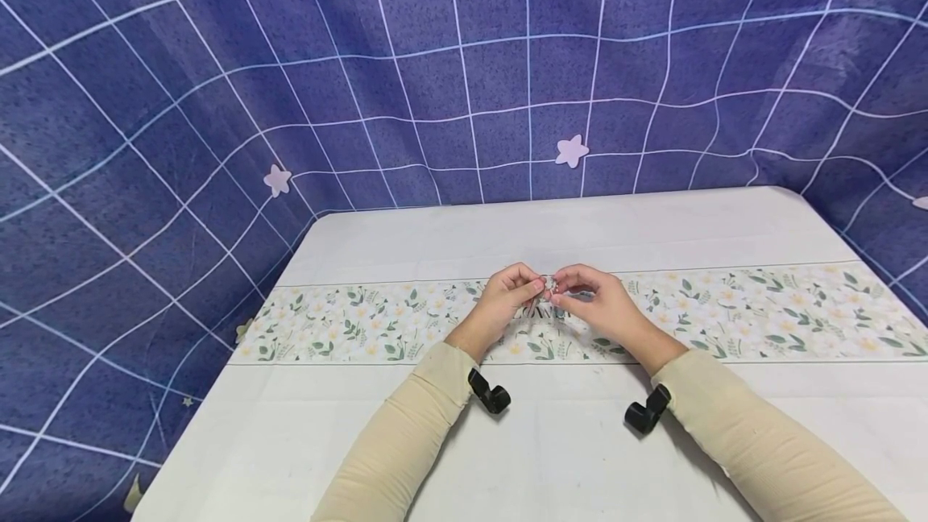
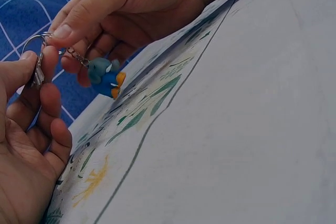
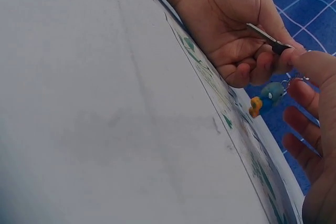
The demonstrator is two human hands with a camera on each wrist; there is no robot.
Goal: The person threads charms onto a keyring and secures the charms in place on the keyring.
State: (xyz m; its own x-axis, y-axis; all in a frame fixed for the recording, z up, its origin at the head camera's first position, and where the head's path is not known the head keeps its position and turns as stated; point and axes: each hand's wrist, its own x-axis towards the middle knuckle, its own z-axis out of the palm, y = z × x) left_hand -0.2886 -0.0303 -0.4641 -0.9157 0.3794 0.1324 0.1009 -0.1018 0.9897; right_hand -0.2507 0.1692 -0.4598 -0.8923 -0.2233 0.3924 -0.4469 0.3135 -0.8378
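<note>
Status of the work: key and key ring are together at the fingertips, and both parts are under grip. The left hand point(image 1: 500, 296), just left of the frame's right-of-centre join in the head view, has thumb and finger clamped on the key point(image 3: 268, 38), whose blade points to the upper left in the right wrist view. The right hand point(image 1: 598, 296) has its thumb and finger clamped on the ring point(image 2: 34, 36), at the upper left of the left wrist view.

Completed, as far as shown: the charm point(image 2: 100, 74) is linked by its short chain point(image 2: 77, 56) and hangs below the right hand's fingers, blue with orange feet. The key is brought to the ring, its head close against the wire.

Outstanding, by judgement: the fit of key to ring. Fingers cover the meeting point, so whether the key is fully threaded, partly threaded or coming off cannot be confirmed. Neither part is set down; the set is held above the table point(image 1: 551, 449), over the flowered band point(image 1: 377, 329) across the middle of the head view
</note>
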